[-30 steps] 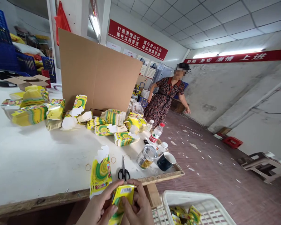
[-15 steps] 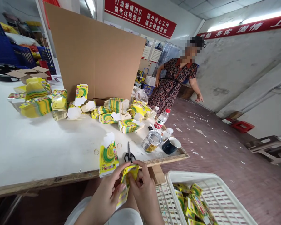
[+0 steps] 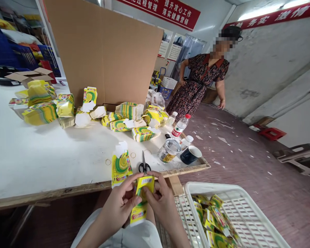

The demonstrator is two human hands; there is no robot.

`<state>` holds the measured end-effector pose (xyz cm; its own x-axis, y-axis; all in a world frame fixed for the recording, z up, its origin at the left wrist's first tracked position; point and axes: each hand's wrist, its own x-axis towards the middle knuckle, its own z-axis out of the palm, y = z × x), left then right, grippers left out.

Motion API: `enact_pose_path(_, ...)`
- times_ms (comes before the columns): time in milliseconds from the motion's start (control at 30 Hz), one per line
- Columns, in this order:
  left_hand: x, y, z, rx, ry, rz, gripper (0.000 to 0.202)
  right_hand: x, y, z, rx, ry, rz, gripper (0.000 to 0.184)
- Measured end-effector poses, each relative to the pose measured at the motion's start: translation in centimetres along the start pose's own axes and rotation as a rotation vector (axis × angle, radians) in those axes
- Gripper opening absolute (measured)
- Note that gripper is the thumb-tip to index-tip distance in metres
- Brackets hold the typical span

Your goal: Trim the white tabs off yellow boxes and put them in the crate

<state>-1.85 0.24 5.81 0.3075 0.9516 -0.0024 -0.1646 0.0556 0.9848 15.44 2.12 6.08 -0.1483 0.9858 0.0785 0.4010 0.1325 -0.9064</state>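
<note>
- Lying from left to middle on the white table (image 3: pixel 28 155): carton bundles (image 3: pixel 42 117), many, seemingly work left to do
- Cardboard sheet (image 3: pixel 103 51), upright, behind the bundles
- Fanned pile (image 3: pixel 122 165) of flat cartons, near the table edge; apparently also left to do
- Left hand (image 3: pixel 122 204), pinching the yellow carton, thumb on its front
- Yellow carton (image 3: pixel 140 210), one, between both hands above the lap, barcode end uppermost; judged partway done
- Scissors (image 3: pixel 144 163), just beyond the carton; nearest obstacle
- Right hand (image 3: pixel 162 198), thumb pressed to the same carton, fingers curled beside it
- Jar (image 3: pixel 169 151) and mug (image 3: pixel 188 155), crowding the table corner
- Person (image 3: pixel 198 79), standing beyond the table
- White basket (image 3: pixel 214 185), lower right, holding heaped cartons (image 3: pixel 219 220), presumably done; count unclear
</note>
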Motion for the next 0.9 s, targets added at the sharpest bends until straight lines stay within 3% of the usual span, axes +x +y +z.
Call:
enact_pose_path(133, 0.1, 0.3, -0.1, -0.092, -0.023, -0.005, 0.055, -0.1, -0.2, -0.7, 0.070, -0.075, 0.021, 0.040)
enact_pose_path(467, 0.0, -0.3, 0.3, -0.011, -0.004, 0.020, 0.052, -0.2, 0.7, 0.2, -0.099, 0.070, 0.001, 0.038)
enact_pose_path(633, 0.0, 0.1, -0.1, -0.106, 0.003, -0.024, 0.057, -0.4, -0.2, -1.2, -0.026, 0.013, -0.104, 0.036)
enact_pose_path(767, 0.1, 0.0, 0.0, -0.159, 0.031, -0.028, 0.059, -0.2, -0.4, -1.7, 0.014, 0.066, -0.210, 0.031)
enact_pose_path(900, 0.1, -0.6, 0.5, -0.141, 0.047, 0.000, 0.057, -0.2, 0.1, -1.0, 0.189, 0.088, -0.134, 0.030)
